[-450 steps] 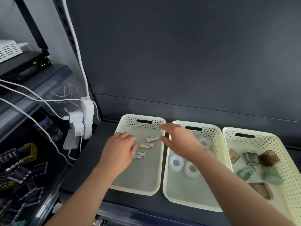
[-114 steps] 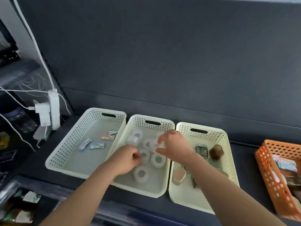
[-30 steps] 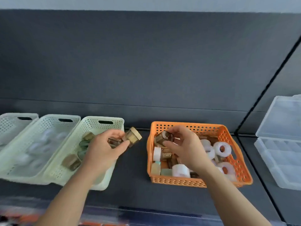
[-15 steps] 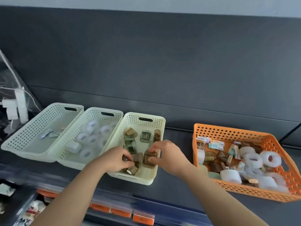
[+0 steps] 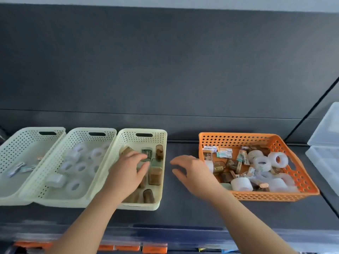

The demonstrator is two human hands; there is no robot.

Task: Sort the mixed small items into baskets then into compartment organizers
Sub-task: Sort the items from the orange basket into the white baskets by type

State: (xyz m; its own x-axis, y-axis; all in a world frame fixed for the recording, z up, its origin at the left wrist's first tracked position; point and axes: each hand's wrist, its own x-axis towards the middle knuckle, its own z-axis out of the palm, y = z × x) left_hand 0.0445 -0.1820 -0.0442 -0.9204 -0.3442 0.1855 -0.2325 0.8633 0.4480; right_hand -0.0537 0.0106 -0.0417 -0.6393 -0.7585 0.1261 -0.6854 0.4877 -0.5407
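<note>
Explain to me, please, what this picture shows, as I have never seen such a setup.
There is no machine: a person wears a camera on the head, so you look down at their two arms. On the dark shelf stand three cream baskets in a row: the left basket holds small packets, the middle basket tape rolls, the right basket little boxes. Beside them an orange basket holds an unsorted mix of these. A clear organizer shows at the right edge. The left hand lies open over the little boxes; the right hand hovers open between the baskets. Neither seems to hold anything.
</note>
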